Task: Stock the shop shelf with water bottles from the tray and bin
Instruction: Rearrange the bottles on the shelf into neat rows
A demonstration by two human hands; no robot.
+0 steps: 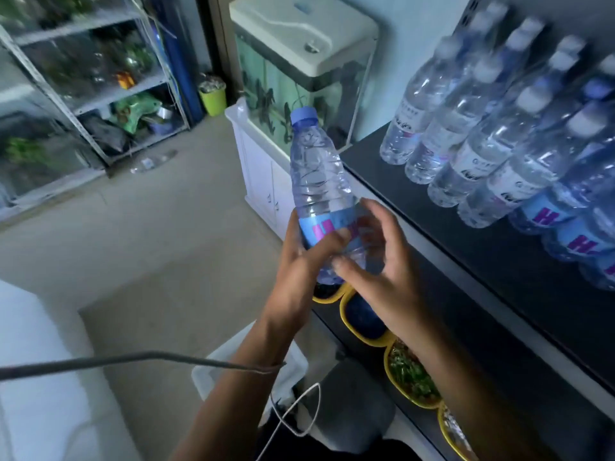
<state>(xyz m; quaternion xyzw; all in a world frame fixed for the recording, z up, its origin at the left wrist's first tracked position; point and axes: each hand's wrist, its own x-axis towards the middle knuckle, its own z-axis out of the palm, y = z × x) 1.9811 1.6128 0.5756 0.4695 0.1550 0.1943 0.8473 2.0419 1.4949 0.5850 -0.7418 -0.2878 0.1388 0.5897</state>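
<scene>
Placement step in hand: the left hand (299, 261) grips the clear plastic water bottle with blue cap and label (316, 181) upright just off the black shelf (499, 277), the right hand (382, 261) spread-fingered alongside, holding nothing; the next move likely calls for standing it beside the shelved bottle rows (482, 144).

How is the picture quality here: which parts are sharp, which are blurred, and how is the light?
Head view: the held bottle is fairly sharp; the right hand is slightly motion-blurred; the shelf bottles and the metal rack look soft; the light is dim and bluish, with small glints on the plastic.
</scene>
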